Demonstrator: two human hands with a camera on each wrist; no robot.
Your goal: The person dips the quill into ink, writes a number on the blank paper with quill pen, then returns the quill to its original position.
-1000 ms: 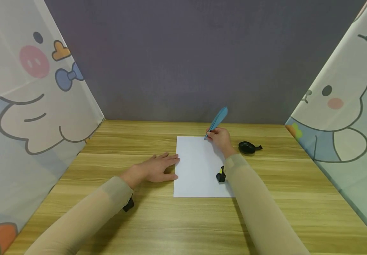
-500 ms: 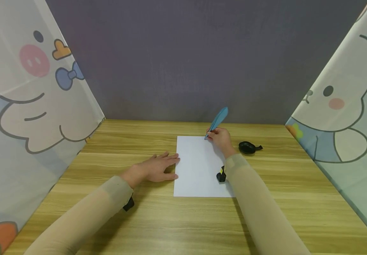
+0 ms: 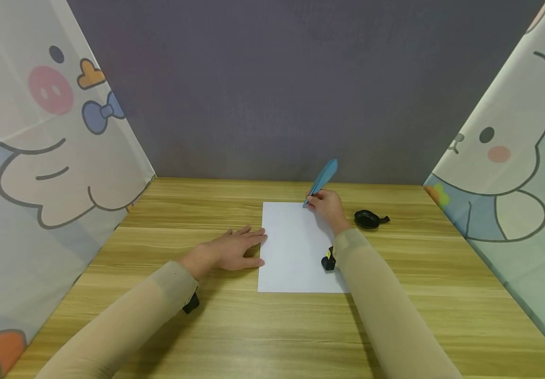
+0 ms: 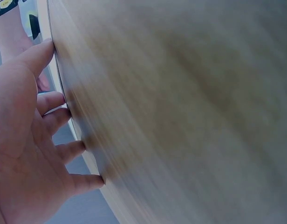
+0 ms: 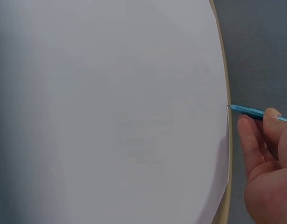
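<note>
My right hand (image 3: 328, 207) pinches a blue feather-topped pen (image 3: 324, 176) over the far edge of a white sheet of paper (image 3: 291, 247). In the right wrist view the pen (image 5: 248, 111) points its tip right at the paper's edge, thumb and fingers around the barrel. No marks show on the paper (image 5: 120, 107). Flat at the sheet's left side, my left hand (image 3: 234, 250) has its fingers spread, fingertips at the paper's edge. The left wrist view shows the left hand (image 4: 31, 140) with all fingertips down on the table.
A dark oval object (image 3: 366, 219) with a short tail lies right of my right hand on the wooden table (image 3: 234, 331). A grey panel (image 3: 272, 95) stands behind the table, with cartoon-printed cloths (image 3: 59, 173) at the sides. Black wrist cameras (image 3: 329, 260) hang under both sleeves.
Almost nothing differs. The pen's feather top has shifted very slightly left, while both hands and the paper keep their places.
</note>
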